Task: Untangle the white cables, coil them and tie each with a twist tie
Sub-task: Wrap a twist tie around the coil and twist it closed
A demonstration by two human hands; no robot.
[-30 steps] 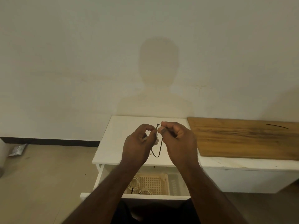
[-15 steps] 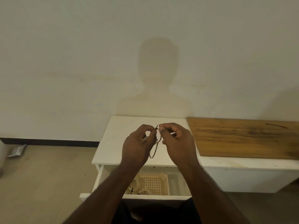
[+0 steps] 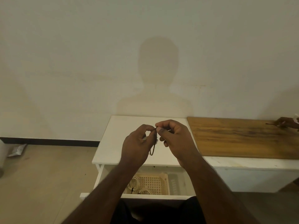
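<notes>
Since a second ago: tie loop (image 3: 152,149) narrower, another hand (image 3: 288,124) now at board's (image 3: 242,138) far right. Your left hand (image 3: 137,144) and right hand (image 3: 174,136) pinch dark tie's top together above white table (image 3: 113,143); white cable mostly hidden in left fist. Below table, open drawer (image 3: 161,196) holds basket (image 3: 153,183) with coiled cables (image 3: 134,185). Board lies right of table. Bare wall behind, floor left.

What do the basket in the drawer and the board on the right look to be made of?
Basket: likely moulded plastic, cream, matte; regular square grid holes. Board: wood or wood-look laminate, brown with dark grain streaks and a slight sheen; which one is unclear.
</notes>
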